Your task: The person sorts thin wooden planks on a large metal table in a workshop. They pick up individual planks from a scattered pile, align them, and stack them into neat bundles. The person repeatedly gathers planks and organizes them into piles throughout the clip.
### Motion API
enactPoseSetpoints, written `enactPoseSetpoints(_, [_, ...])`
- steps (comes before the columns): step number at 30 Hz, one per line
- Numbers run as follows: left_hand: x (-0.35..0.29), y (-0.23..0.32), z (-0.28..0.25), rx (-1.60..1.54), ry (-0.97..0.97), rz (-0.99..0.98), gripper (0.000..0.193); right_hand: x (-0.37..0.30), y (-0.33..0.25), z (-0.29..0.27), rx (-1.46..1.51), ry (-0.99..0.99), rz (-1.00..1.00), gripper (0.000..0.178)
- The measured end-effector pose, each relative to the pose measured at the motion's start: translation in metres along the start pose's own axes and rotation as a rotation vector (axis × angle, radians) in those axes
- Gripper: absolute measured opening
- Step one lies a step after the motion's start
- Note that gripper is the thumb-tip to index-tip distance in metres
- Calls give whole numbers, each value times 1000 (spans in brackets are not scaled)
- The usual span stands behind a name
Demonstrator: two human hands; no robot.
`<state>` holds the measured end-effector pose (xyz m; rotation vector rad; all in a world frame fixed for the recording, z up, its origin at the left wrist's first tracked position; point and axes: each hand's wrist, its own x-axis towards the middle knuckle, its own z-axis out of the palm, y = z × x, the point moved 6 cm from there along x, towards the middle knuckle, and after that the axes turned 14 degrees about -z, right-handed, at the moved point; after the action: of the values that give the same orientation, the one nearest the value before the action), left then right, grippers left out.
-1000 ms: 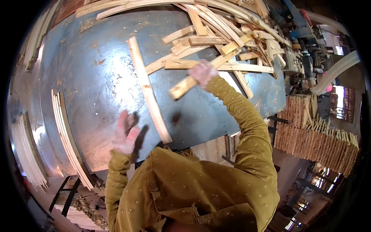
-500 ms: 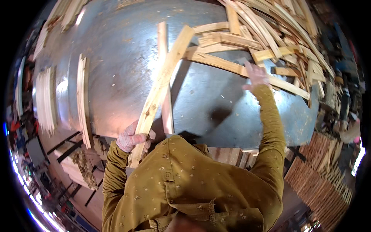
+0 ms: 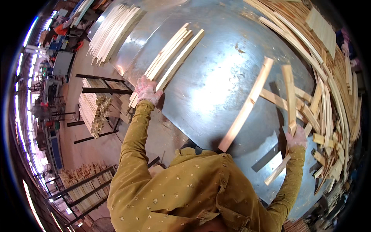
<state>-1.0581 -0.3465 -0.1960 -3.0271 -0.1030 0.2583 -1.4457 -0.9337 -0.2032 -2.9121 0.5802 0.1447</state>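
Observation:
My left hand (image 3: 148, 91), in a thin pale glove, lies with fingers spread over the near end of a few wooden strips (image 3: 169, 52) at the table's left edge. Beside its thumb is another wooden strip (image 3: 181, 59), slightly apart from them. My right hand (image 3: 296, 138) is closed round the near end of a wooden strip (image 3: 289, 92) that points away from me, raised above the table. Between the hands, a single wooden strip (image 3: 248, 103) lies slantwise on the metal tabletop (image 3: 193, 104).
A jumbled heap of strips (image 3: 328, 116) covers the table's right side. A neat stack of strips (image 3: 116, 33) stands at the far left. Below the left edge, black metal racks (image 3: 106, 91) hold more wood. A second rack of wood (image 3: 87, 181) stands at lower left.
The view has turned left. My left hand has set its strip down among those at the left edge and loosened. My right hand has lifted a strip from the heap.

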Motion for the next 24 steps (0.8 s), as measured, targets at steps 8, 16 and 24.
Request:
enactPoseSetpoints(8, [47,-26,-3,-26,-314,-133,114,1,-48,-66,12,163,-39,58])
enactPoseSetpoints(16, [42,-20,-15,35,-331,-60,120,8,-118,-126,716,404,-151,53])
enactPoseSetpoints(24, [35,-35,-9,-4,-348,-38,109,50,-126,-195,949,373,-171,69])
